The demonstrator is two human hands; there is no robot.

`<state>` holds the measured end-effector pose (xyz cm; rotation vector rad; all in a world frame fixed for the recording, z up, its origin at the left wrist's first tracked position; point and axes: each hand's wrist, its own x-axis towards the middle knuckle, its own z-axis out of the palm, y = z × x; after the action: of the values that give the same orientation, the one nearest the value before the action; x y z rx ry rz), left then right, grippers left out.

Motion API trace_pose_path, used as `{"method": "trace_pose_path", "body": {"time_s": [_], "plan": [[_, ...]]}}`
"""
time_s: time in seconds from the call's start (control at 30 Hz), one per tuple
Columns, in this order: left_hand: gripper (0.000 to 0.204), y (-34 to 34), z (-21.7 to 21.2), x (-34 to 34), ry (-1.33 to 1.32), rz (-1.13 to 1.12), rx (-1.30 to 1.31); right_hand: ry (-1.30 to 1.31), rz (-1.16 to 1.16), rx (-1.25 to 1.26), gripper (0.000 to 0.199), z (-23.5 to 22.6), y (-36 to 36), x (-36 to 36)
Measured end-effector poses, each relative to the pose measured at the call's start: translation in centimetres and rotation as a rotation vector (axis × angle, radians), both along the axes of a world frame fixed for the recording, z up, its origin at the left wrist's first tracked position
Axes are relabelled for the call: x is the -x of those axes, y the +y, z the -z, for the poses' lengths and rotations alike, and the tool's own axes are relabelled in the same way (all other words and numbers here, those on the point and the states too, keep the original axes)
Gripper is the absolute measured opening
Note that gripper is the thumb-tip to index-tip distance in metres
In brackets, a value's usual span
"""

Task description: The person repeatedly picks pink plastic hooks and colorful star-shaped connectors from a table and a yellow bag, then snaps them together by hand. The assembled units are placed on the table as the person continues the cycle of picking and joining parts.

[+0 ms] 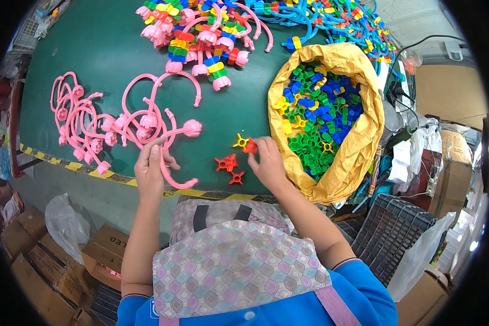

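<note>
Pink curved plastic stem [171,176] gripped by left hand [149,169]; right hand [267,163] pinches red plastic star connector [250,146] beside yellow sack [358,146].

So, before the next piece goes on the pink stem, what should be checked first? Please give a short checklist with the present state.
1. Left hand holds the curved pink stem: ok, fingers wrap around it.
2. Right hand has a piece: ok, a red star-shaped connector sits at its fingertips.
3. The connector's hole faces the stem end: cannot tell, too small to see.
4. Spare pieces nearby: ok, red connectors and a yellow connector lie on the green table.
5. Supply: ok, the yellow bag is open and full.
6. Stem free of the pink pile: cannot tell.
</note>
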<state>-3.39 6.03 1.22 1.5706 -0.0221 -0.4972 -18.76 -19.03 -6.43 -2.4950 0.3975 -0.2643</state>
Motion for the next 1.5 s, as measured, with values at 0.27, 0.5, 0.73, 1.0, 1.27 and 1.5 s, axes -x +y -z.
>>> {"method": "trace_pose_path", "body": {"time_s": [0.27, 0.5, 0.73, 1.0, 1.27, 1.5], "plan": [[0.024, -1.5, -1.9, 1.3, -0.63, 0.2, -0.336, -0.004, -0.052, 0.101, 0.023, -0.6, -1.4, -2.9], [0.015, -4.8, -3.4, 0.6, -0.478, 0.103, -0.125, -0.068, 0.685, -0.814, 0.015, -4.8, -8.7, -0.2], [0.027, -10.8, 2.6, 3.8, 0.835, 0.039, 0.548, -0.222, 0.331, -0.944, 0.027, -5.0, -4.5, -0.9], [0.029, -11.1, 4.2, 4.3, 1.118, 0.255, 0.61, -0.276, 0.212, -0.219, 0.045, -6.2, -4.0, -1.3], [0.03, -8.9, 5.5, 3.7, 1.02, 0.18, 0.508, 0.113, 0.281, 0.095, 0.046, -4.1, -13.6, -2.8], [0.029, -9.4, 5.1, 3.2, 0.964, 0.075, 0.447, 0.261, 0.351, 0.376, 0.034, -1.4, -17.3, -3.5]]}}
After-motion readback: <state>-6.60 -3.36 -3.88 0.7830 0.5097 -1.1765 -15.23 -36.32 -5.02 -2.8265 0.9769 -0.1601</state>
